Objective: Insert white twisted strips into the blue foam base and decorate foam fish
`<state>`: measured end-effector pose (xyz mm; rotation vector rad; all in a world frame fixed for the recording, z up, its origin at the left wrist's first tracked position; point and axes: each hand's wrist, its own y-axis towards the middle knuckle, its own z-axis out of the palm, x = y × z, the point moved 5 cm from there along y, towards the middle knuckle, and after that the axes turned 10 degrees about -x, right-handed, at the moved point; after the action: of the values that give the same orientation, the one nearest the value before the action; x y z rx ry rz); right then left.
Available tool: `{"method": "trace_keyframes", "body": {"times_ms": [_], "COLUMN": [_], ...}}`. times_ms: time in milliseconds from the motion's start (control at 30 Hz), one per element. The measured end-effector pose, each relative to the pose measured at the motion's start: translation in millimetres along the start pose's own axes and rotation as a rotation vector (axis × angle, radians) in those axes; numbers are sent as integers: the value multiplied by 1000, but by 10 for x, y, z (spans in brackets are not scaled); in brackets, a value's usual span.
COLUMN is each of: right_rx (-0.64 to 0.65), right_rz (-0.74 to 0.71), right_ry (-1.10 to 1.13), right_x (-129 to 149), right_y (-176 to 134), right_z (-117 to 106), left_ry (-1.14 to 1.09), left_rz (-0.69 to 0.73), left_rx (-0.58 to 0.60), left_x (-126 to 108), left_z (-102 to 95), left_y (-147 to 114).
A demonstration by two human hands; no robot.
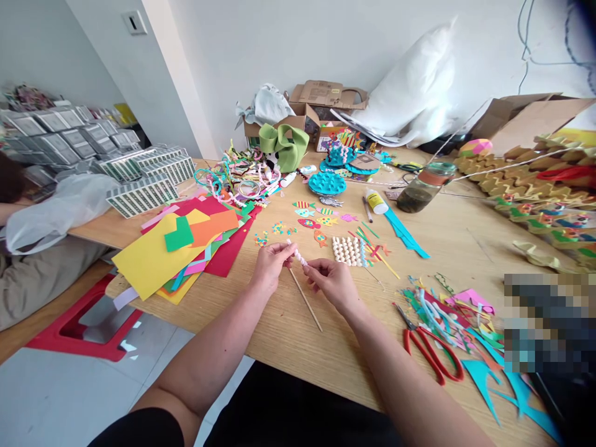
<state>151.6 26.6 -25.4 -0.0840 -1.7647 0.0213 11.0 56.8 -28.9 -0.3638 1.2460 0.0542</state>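
Between my two hands is a short, pale, coiled pipe cleaner. My left hand pinches its upper end, and the fingertips of my right hand close on its lower end. A thin wooden stick lies slantwise on the table below them. Beyond my right hand sits a patch of white coiled pieces in rows, beside thin coloured paper strips. Several decorated paper fish lie past my hands, with small paper dots near my left hand.
Coloured paper sheets are stacked at left. Red-handled scissors and paper scraps lie at right. Farther back are a glass jar, a glue bottle, a blue dotted disc and egg trays. Another person sits at far left.
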Motion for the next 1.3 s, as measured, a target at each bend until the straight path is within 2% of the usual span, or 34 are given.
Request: {"method": "trace_keyframes", "body": {"times_ms": [300,767,1133,1300], "right_rx": [-3,130,125,128], "right_rz": [-5,129,162,124], "right_ry": [-40,193,228,205], "right_x": [-36,-39,-57,-56], "right_y": [-16,-38,-49,-57], "right_z": [25,83,96,112], "left_ry": [5,4,14,15], "left_rz": [17,40,54,50], "left_rx": [-21,-27,-6,-2], "left_x": [6,-13,-19,-20], "left_z": [7,17,22,16], "left_y": [-17,-37,-41,-17]}}
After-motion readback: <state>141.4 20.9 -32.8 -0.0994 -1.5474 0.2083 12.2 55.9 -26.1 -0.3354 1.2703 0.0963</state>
